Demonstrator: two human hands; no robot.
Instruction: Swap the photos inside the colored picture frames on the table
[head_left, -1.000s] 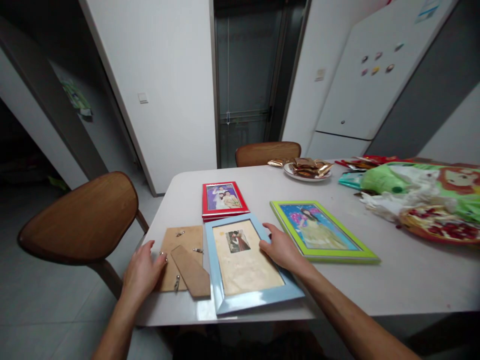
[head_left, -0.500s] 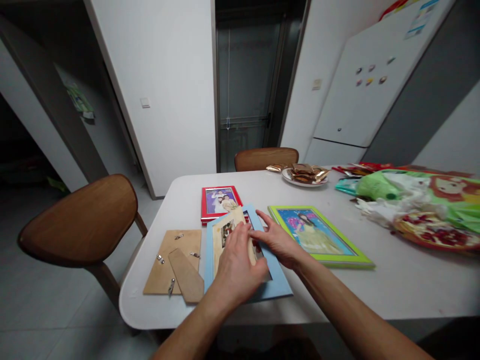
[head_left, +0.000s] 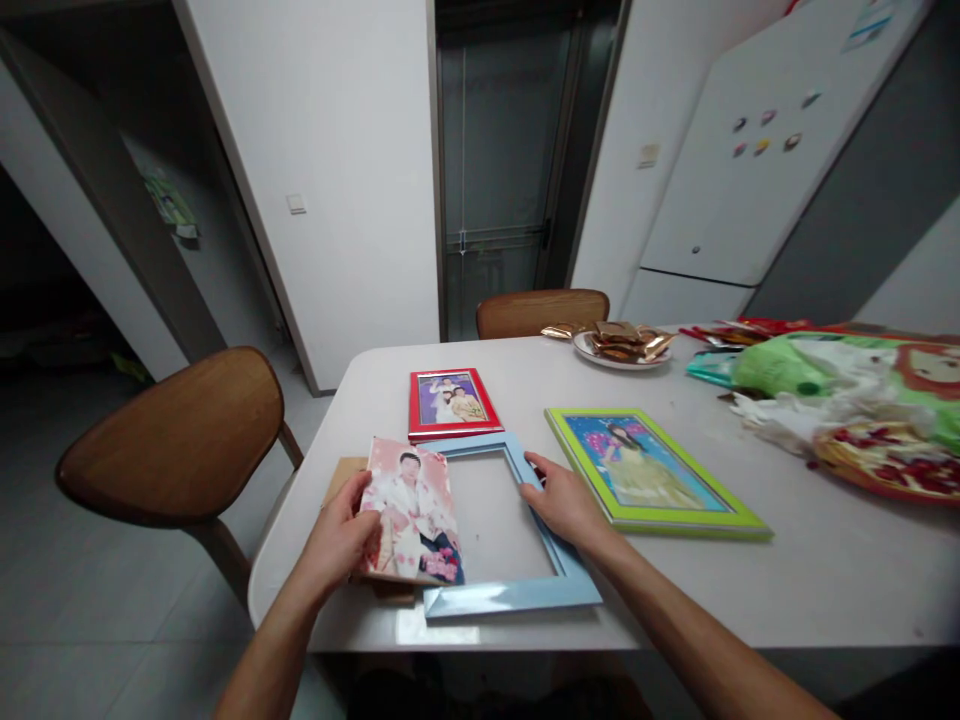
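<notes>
My left hand [head_left: 346, 530] is closed on the left edge of a pink photo [head_left: 412, 505], its thumb across the front. The photo is tilted over the left side of an empty light-blue picture frame [head_left: 510, 597], and the white tabletop shows through the frame's opening. On the frame's right side my right hand [head_left: 564, 502] is closed, fingers round the outer edge. Beneath the photo lies a brown backing board [head_left: 343, 477], mostly hidden. Behind the blue frame rests a red picture frame [head_left: 491, 410] with a photo. A green picture frame [head_left: 694, 526], also with a photo, lies right of my right hand.
A plate [head_left: 615, 362] of gold-wrapped packets stands at the back of the white table [head_left: 679, 600]. Green packaging [head_left: 787, 365], crumpled white tissue [head_left: 780, 420] and a tray of food scraps [head_left: 892, 470] are at the right. Wooden chairs [head_left: 172, 435] stand left and behind.
My left hand has moved left with the photo, which now shows its pink front instead of its pale back. The blue frame's opening is uncovered. My right hand has shifted onto the frame's right side.
</notes>
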